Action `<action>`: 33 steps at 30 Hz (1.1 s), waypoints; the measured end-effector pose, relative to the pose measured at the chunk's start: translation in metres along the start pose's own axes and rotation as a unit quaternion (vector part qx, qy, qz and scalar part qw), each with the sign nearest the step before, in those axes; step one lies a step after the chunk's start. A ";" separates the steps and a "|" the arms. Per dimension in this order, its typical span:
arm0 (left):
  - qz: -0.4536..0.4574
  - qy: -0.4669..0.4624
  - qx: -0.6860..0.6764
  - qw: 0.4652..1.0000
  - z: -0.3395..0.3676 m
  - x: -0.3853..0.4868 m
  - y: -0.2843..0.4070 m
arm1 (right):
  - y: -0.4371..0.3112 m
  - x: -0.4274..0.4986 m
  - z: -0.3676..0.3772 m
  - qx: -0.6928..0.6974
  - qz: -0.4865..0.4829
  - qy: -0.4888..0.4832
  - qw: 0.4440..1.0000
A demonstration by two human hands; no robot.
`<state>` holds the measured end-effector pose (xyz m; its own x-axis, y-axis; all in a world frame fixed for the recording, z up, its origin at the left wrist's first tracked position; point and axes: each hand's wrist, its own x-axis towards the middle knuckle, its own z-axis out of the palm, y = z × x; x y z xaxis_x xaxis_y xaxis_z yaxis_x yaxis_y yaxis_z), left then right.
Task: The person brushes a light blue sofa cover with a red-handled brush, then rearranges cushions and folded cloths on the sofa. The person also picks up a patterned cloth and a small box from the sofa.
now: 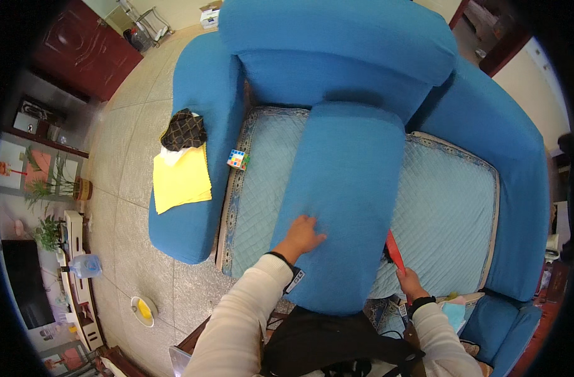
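A long blue sofa cushion lies across the seat of a blue fabric sofa, from its backrest towards me. My left hand rests on or just above the cushion's left part, fingers spread and holding nothing. In my right hand is the red handle of a brush, at the cushion's right edge; its dark bristles show only partly beside the cushion. Light blue quilted seat covers with a patterned border show on both sides of the cushion.
On the left armrest lie a yellow cloth and a dark checked cloth. A puzzle cube sits by the armrest's inner side. A white basin with something yellow inside stands on the tiled floor. A light blue cloth lies at lower right.
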<state>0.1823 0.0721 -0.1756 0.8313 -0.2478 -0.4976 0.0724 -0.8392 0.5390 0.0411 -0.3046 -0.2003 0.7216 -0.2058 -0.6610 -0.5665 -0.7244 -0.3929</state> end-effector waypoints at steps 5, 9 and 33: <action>-0.125 0.304 -0.080 0.941 0.016 0.010 -0.050 | 0.029 0.007 -0.010 0.224 0.081 -0.074 0.968; -0.291 0.150 -0.300 0.896 0.025 0.018 -0.080 | 0.034 0.025 -0.014 0.333 0.110 -0.074 0.934; -0.137 0.096 -0.426 0.889 0.038 0.006 0.034 | -0.020 0.123 -0.025 0.291 -0.113 0.112 0.943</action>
<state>0.1687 0.0239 -0.1855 0.7908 0.0650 -0.6087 0.6101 -0.1647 0.7750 0.1511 -0.3321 -0.2584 0.8797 -0.2696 -0.3918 -0.4630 -0.2965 -0.8353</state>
